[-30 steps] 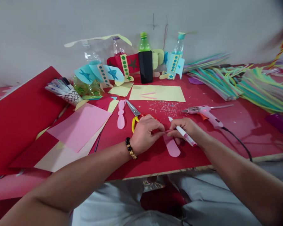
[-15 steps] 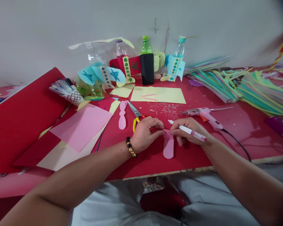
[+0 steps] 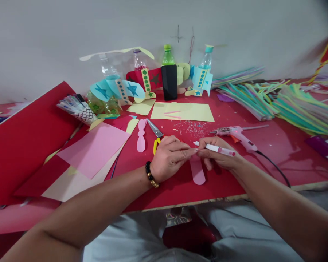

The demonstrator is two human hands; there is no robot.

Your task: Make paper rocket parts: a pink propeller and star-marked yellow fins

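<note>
A pink paper strip (image 3: pixel 198 174) with a rounded lower end hangs between my hands, its upper edge hidden by the fingers. My left hand (image 3: pixel 171 156) lies across that upper part, fingers straight and together, closed on the paper. In my right hand (image 3: pixel 217 151) a white marker pen (image 3: pixel 213 147) with a pink end rests between the fingers, while the fingertips meet the paper's top edge. Scissors (image 3: pixel 156 131) with yellow and red handles lie partly under my left hand. Left of them is a pink paper cutout (image 3: pixel 141 136) with rounded lobes.
A pink hot glue gun (image 3: pixel 239 136) with a cord lies at the right. Pink paper (image 3: pixel 95 147) tops stacked sheets, near a cup of pens (image 3: pixel 84 111). Behind stand a phone (image 3: pixel 169 83) and decorated bottles (image 3: pixel 168 54). Pipe cleaners (image 3: pixel 251 98) lie back right.
My left fingers have straightened and slid right across the top of the pink strip, covering more of it. The strip's lower end has swung slightly right. The marker stays in my right hand.
</note>
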